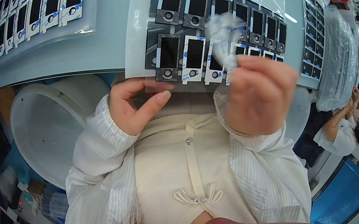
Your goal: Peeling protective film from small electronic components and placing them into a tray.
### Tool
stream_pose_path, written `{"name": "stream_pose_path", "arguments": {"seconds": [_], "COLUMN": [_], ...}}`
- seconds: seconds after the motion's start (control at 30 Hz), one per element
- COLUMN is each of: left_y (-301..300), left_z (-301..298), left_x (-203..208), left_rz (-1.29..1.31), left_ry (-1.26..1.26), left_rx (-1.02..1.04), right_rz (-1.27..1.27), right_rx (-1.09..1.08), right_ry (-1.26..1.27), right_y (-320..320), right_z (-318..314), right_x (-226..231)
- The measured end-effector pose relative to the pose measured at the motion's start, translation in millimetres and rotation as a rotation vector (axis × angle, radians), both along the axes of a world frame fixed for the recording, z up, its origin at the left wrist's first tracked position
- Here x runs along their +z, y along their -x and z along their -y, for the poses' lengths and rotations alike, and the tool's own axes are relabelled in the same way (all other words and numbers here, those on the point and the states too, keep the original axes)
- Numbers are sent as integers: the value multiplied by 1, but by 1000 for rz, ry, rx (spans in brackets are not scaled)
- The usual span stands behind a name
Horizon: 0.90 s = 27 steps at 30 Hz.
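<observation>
A crumpled clear film [224,33] is pinched in the raised right hand [260,98], its grip closed on the film above a sheet of small black parts [205,36] on the counter [102,49]. The left hand [133,105] rests at the sheet's near edge, fingers curled on it — the sheet is best held flat while film is drawn slowly away.

Two hands: left hand [133,106] and right hand [260,96]. One clear film piece [223,33] (blurred). Three sheets of small black panels: near sheet [203,27], left sheet [37,14], right sheet [316,34]. One white bucket [49,129]. One co-worker [351,128].
</observation>
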<state>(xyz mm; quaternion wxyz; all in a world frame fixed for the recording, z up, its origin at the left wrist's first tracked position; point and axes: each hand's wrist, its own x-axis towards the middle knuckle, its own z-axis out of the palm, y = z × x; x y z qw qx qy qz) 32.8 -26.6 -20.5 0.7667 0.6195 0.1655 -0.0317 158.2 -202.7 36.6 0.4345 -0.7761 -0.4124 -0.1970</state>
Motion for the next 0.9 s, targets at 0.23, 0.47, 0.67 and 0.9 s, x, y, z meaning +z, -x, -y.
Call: {"name": "stream_pose_path", "arguments": {"seconds": [0.23,0.47,0.67,0.9], "left_y": [-10,-10,-10,-9], "left_z": [10,11,10,10], "left_x": [-1,-18,-13,-1], "left_rz": [56,-6,-10,-88], "left_ry": [-126,-56,-56,-72], "left_rx": [-60,-11,15,-30], "right_rz": [193,212,228,-48], "right_rx": [211,183,259,-48], "right_ry": [382,410,506,59], "right_y": [7,6,6,-13], "right_z": [-2,-6,-6,13], "right_x": [-19,-16,-9,-3]}}
